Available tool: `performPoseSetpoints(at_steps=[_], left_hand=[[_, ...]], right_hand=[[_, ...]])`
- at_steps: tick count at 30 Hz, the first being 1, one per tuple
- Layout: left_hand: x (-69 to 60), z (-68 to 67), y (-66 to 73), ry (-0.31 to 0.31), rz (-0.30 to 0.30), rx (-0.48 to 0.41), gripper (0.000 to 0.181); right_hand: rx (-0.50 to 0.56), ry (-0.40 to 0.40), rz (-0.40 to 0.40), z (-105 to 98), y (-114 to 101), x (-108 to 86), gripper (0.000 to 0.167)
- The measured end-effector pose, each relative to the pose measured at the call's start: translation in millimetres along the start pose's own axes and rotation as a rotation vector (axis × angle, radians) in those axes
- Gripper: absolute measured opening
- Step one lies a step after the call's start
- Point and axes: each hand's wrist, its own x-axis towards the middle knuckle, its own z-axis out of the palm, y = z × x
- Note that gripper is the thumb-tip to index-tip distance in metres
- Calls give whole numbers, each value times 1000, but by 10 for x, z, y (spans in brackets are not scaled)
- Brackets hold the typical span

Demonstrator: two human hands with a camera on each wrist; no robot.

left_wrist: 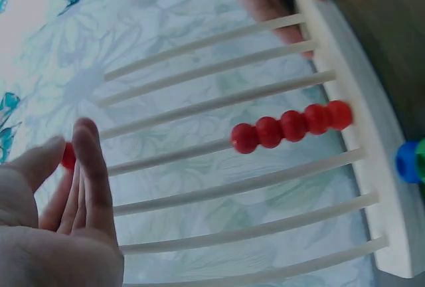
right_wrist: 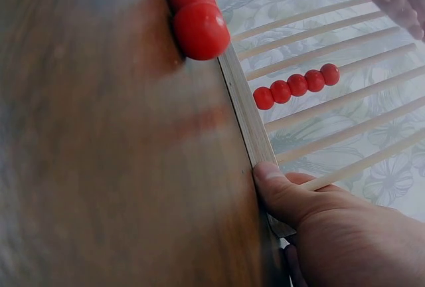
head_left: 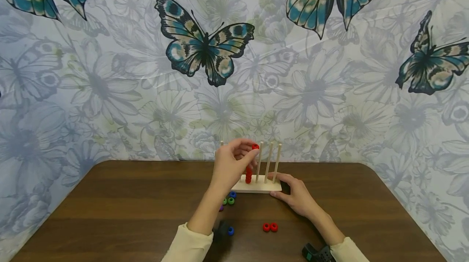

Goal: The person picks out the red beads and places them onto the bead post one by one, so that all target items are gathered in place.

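Note:
A wooden peg rack (head_left: 256, 188) with several upright pegs stands near the table's far edge. One peg carries a stack of several red beads (left_wrist: 293, 126), the lowest at the base. My left hand (head_left: 231, 166) pinches a single red bead (head_left: 255, 146) between thumb and fingers, up by the tops of the pegs. Whether that bead is on the peg's tip cannot be made out, since the fingers cover it. My right hand (head_left: 297, 196) grips the right end of the rack's base, its thumb (right_wrist: 269, 174) on the front edge.
Two loose red beads (head_left: 270, 227) lie on the brown table (head_left: 146, 213) in front of the rack. Nearer the left forearm are green beads (head_left: 231, 201), blue beads (head_left: 232, 194) and a purple bead (head_left: 221, 208), partly hidden. A butterfly-patterned wall covering (head_left: 205, 123) rises behind the table.

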Motion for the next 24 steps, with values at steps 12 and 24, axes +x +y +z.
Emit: performPoseSetpoints(at_steps=[12, 24], left_hand=[[80, 69, -28, 155, 81, 125, 17], [41, 48, -72, 167, 69, 130, 25]], right_hand=[[-4, 2, 0, -19, -32, 4, 47], [23, -7, 18, -15, -15, -7, 46]])
